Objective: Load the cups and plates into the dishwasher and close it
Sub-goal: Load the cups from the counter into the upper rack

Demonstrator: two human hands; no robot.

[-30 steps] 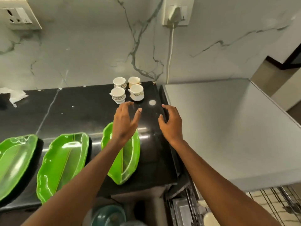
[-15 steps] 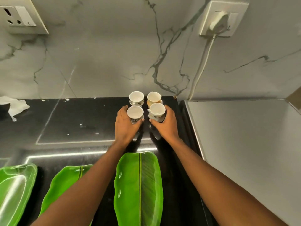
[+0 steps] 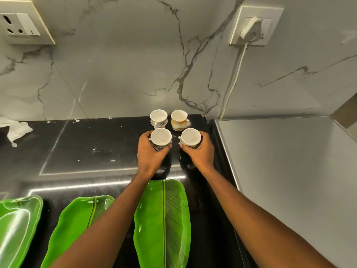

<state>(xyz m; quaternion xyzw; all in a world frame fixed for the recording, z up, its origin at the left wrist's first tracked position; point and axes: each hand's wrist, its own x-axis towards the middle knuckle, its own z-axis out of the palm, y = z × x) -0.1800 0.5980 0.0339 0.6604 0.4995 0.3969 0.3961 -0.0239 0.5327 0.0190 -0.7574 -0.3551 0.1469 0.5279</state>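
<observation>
Several small white cups stand at the back of the black counter (image 3: 92, 151). My left hand (image 3: 150, 157) grips the near left cup (image 3: 161, 136), which has a dark pattern. My right hand (image 3: 201, 153) grips the near right cup (image 3: 190, 136). Behind them stand a patterned cup (image 3: 158, 118) and a brown-stained cup (image 3: 179, 118), both untouched. Three green leaf-shaped plates lie along the counter's front: one (image 3: 164, 225) under my arms, one (image 3: 77, 223) to its left, one (image 3: 17, 225) at the far left. The dishwasher's grey top (image 3: 289, 171) is on the right; its door and racks are out of view.
A marble wall rises right behind the cups. A white plug and cord (image 3: 234, 80) hang down the wall just right of the cups. A crumpled white cloth (image 3: 13, 128) lies at the counter's far left. A socket plate (image 3: 21, 26) sits at upper left.
Both hands reached forward from above the plates to the cups and closed round the two near ones. The view has moved closer to the wall.
</observation>
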